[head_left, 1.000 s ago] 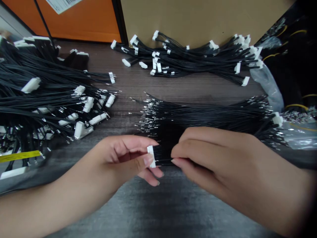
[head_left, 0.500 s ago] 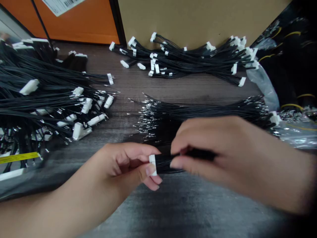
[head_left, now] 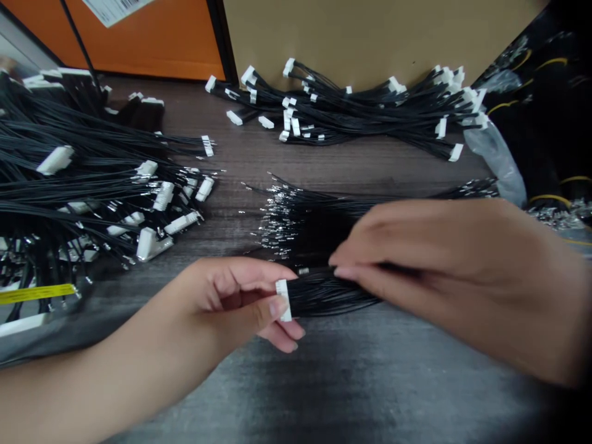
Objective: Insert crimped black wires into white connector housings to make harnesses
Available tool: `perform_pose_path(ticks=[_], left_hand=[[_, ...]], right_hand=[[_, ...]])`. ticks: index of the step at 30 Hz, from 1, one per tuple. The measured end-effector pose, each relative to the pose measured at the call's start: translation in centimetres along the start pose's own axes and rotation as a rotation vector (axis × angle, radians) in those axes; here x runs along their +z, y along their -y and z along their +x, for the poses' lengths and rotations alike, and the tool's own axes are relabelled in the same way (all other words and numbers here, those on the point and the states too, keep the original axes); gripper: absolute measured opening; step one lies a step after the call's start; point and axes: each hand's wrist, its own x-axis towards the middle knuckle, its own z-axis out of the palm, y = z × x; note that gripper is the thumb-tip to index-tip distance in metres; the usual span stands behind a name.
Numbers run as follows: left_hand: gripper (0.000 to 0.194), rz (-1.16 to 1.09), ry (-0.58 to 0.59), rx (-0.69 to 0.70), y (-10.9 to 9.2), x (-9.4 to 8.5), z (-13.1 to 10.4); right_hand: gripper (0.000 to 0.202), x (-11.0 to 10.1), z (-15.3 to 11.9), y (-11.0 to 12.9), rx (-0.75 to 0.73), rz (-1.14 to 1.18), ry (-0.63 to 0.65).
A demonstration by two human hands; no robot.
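My left hand (head_left: 245, 302) pinches a white connector housing (head_left: 283, 301) between thumb and fingers. A bundle of black wires (head_left: 328, 297) runs from that housing to the right, beneath my right hand (head_left: 430, 265). Thumb and forefinger of the right hand are closed on a single black wire (head_left: 319, 270). Its metal terminal tip points left and lies close to the upper end of the housing; whether it touches cannot be made out. Just beyond the hands lies a pile of loose black wires (head_left: 324, 213) with bare metal terminals, partly covered by my right hand.
Finished-looking wire bundles with white connectors (head_left: 351, 105) lie at the back, before a brown cardboard box (head_left: 370, 37). A large heap of connectored wires (head_left: 92, 166) fills the left, with an orange box (head_left: 152, 43) behind. Plastic bags (head_left: 497, 154) and banded wires sit at right.
My right hand has shifted slightly right and up, and a wire with its metal tip now shows between its fingertips and the housing. The left hand keeps its pinch, almost unmoved.
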Motion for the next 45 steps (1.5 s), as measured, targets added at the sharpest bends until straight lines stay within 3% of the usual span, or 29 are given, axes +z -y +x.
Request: perform_pose_path(ticks=[4, 11, 17, 19, 20, 22, 23, 25, 28, 31, 36, 38, 40, 42, 45], left_hand=[[0.012, -0.029, 0.038, 0.014, 1.1, -0.7, -0.1], [0.010, -0.052, 0.049, 0.064, 1.8, -0.8, -0.2], [0.010, -0.016, 0.038, 0.039, 1.7, -1.0, 0.3], [0.009, -0.008, 0.046, 0.049, 1.6, -0.9, 0.1], [0.008, -0.009, 0.044, 0.069, 1.5, -0.8, 0.0], [0.010, 0.040, 0.018, 0.153, 1.3, -0.4, -0.4], [0.012, 0.137, -0.009, 0.206, 1.0, -0.2, -0.6], [0.024, 0.439, -0.120, 0.352, 0.4, 0.0, -0.8], [0.058, 0.915, -0.338, 0.590, -1.0, -0.1, 0.3], [0.050, 1.127, -0.306, 0.719, -2.3, 0.2, 3.4], [0.044, 1.471, -0.187, 0.819, -2.9, 2.6, 9.2], [0.043, 1.589, -0.160, 0.832, -2.7, 3.3, 10.2], [0.044, 1.687, -0.136, 0.837, -2.3, 3.6, 10.4], [0.045, 1.760, -0.125, 0.840, -2.1, 3.7, 10.2], [0.045, 1.832, -0.126, 0.844, -2.1, 3.7, 9.9]], right_hand=[[0.040, 0.4, -0.7, 1.0, -0.145, -0.049, 0.072], [0.031, 1.5, 0.3, 1.5, 0.077, 0.178, 0.091], [0.030, 2.2, 0.1, 1.5, 0.026, 0.132, 0.074], [0.011, 1.9, -0.2, 1.5, 0.027, 0.075, 0.059], [0.016, 1.8, -0.4, 1.5, 0.047, 0.065, 0.058], [0.055, 1.8, -0.9, 1.4, 0.108, 0.078, 0.051], [0.056, 2.0, -1.1, 1.3, 0.138, 0.104, 0.034], [0.021, 3.0, -1.3, 0.7, 0.164, 0.123, -0.017], [0.012, 4.6, -1.0, -0.7, 0.209, 0.193, -0.135], [0.027, 5.6, -0.4, -2.1, 0.260, 0.332, -0.255], [0.035, 6.2, 0.0, -4.0, 0.267, 0.572, -0.432], [0.036, 5.5, -0.4, -4.4, 0.266, 0.648, -0.513], [0.037, 3.5, -1.3, -4.3, 0.261, 0.706, -0.601], [0.042, 0.1, -2.7, -3.8, 0.253, 0.729, -0.712], [0.048, -6.6, -5.7, -2.7, 0.246, 0.649, -0.905]])
